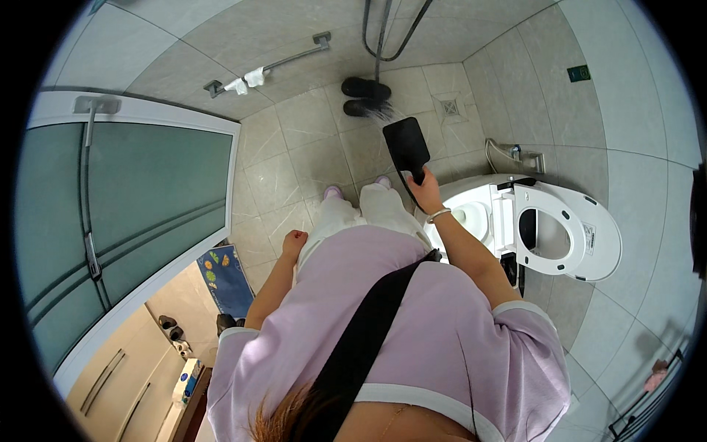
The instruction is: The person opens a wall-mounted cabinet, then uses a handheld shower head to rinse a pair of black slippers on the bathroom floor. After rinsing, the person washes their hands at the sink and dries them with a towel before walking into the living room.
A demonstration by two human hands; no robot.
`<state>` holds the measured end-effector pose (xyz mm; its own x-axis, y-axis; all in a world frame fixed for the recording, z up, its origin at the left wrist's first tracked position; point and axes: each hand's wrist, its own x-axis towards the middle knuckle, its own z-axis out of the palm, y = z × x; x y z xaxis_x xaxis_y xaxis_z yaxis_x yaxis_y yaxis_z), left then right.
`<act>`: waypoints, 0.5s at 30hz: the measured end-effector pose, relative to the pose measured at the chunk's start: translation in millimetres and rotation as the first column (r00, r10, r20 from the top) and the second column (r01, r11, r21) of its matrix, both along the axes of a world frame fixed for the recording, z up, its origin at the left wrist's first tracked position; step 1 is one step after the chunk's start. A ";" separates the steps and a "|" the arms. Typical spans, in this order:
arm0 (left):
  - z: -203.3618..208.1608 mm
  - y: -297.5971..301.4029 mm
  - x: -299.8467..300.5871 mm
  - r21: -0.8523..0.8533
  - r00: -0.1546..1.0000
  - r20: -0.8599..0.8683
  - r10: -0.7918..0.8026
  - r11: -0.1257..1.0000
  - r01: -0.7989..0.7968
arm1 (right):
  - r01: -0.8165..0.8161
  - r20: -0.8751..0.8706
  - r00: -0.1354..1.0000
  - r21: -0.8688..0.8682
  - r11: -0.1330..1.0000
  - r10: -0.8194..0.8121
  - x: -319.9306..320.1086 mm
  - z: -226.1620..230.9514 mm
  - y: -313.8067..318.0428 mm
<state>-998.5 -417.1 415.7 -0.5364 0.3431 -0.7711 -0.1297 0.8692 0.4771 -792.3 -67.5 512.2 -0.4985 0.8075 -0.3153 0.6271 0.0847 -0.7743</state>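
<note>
A black rectangular handheld shower head point(406, 142) is in my right hand point(427, 193), whose fingers wrap round its handle. White streaks of water spray from its far end toward two black slippers point(364, 98) on the tiled floor. Along its left edge runs a thin black hose, which passes down behind my hand. Close to my left thigh hangs my left hand point(294, 241), its fingers curled into a loose fist with nothing seen in them.
On my right stands a white toilet point(471, 210) with its seat and lid raised. A floor drain point(449, 108) lies ahead. Cloths hang on a towel bar point(298, 56) at the far wall. A frosted glass door point(158, 173) and a blue mat point(225, 281) are on my left.
</note>
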 end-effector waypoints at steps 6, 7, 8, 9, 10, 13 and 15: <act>-0.1 1.5 -2.1 0.023 1.000 0.006 -0.006 1.000 0.006 | 0.058 0.008 0.998 0.085 0.995 -0.059 22.0 -26.6 10.7; -2.9 0.4 -2.3 0.028 1.000 0.010 0.003 1.000 -0.003 | 0.066 0.034 0.997 0.087 0.994 -0.069 23.3 -28.6 12.4; -5.4 -0.9 -2.5 0.034 1.000 0.013 0.011 0.999 -0.012 | 0.074 0.059 0.995 0.089 0.993 -0.079 24.6 -30.3 13.9; -7.7 -2.6 -2.7 0.034 1.000 0.008 0.011 0.999 -0.011 | 0.104 0.041 0.993 0.065 0.992 -0.107 25.9 -31.8 15.1; -8.4 -2.4 -3.0 0.034 1.000 0.005 0.008 0.999 -0.008 | 0.135 0.025 0.990 0.041 0.990 -0.136 27.2 -32.2 15.9; -8.6 -0.6 -2.8 0.024 1.000 0.006 0.011 1.000 -0.011 | 0.185 0.012 0.982 0.136 0.973 -0.188 32.1 -40.4 19.0; -6.6 1.5 -2.9 0.019 1.000 0.006 0.008 1.000 -0.009 | 0.202 0.015 0.978 0.155 0.967 -0.207 36.5 -44.4 20.3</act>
<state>-1001.4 -415.7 409.2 -0.5348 0.3531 -0.7677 -0.1400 0.8589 0.4926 -755.7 -47.2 467.7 -0.3098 0.9309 -0.1935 0.6666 0.0675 -0.7423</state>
